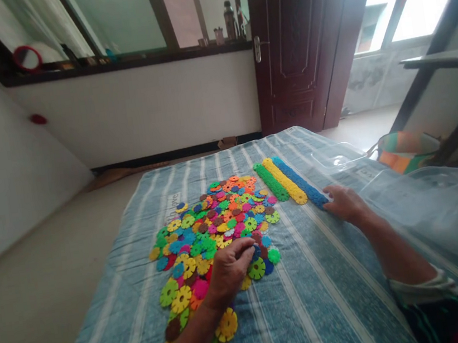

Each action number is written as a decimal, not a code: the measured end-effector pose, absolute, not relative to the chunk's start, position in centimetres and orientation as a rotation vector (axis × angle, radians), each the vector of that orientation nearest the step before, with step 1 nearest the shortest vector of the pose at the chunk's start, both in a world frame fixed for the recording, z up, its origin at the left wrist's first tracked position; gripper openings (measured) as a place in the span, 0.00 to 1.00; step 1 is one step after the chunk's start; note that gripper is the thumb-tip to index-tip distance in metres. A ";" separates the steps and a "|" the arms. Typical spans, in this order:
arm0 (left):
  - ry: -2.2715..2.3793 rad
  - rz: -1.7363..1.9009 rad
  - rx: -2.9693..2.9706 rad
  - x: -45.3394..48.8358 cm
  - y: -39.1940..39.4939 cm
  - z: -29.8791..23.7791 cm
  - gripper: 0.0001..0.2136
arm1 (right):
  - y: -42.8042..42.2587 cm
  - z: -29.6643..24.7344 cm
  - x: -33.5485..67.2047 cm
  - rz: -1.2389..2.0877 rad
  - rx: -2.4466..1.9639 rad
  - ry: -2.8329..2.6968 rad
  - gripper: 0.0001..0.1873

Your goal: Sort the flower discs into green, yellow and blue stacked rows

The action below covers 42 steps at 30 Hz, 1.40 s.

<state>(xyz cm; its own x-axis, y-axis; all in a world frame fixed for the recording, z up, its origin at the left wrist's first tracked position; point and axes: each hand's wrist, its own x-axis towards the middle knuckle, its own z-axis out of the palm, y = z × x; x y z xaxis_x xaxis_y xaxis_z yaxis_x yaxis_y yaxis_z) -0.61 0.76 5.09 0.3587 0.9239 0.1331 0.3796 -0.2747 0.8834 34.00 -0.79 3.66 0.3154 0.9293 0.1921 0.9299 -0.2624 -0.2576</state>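
Observation:
A loose pile of notched plastic discs in many colours spreads over the striped cloth. My left hand is above the pile's near right part, thumb and forefinger pinched at a dark blue notched disc. To the right of the pile, three straight rows of discs lie side by side: a green row, a yellow row and a blue row. My right hand has its fingers closed at the near end of the blue row; its palm side is hidden.
Beside my right arm stand a large clear plastic bin and a smaller clear tray. The striped cloth covers the bed-like surface. Behind are a dark red door and a window ledge with a flask.

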 end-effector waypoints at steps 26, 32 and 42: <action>0.976 0.892 1.644 0.4 -0.1 5.6 0.15 | -1.9 6.9 22.8 0.454 -1.358 -2.039 0.10; 0.985 0.867 1.826 0.3 0.0 6.4 0.10 | -2.0 9.1 31.6 0.053 -2.142 -1.922 0.12; 0.958 0.816 2.010 -0.1 0.3 5.8 0.10 | -1.0 6.8 33.5 0.060 -2.382 -1.885 0.13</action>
<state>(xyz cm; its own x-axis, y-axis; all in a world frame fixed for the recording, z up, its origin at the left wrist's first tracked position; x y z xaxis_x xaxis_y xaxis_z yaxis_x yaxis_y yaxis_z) -0.05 0.26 5.84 0.5161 0.8280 0.2193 0.3489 -0.4371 0.8290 33.52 -1.02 6.77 0.2315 0.9723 0.0333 0.9682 -0.2269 -0.1056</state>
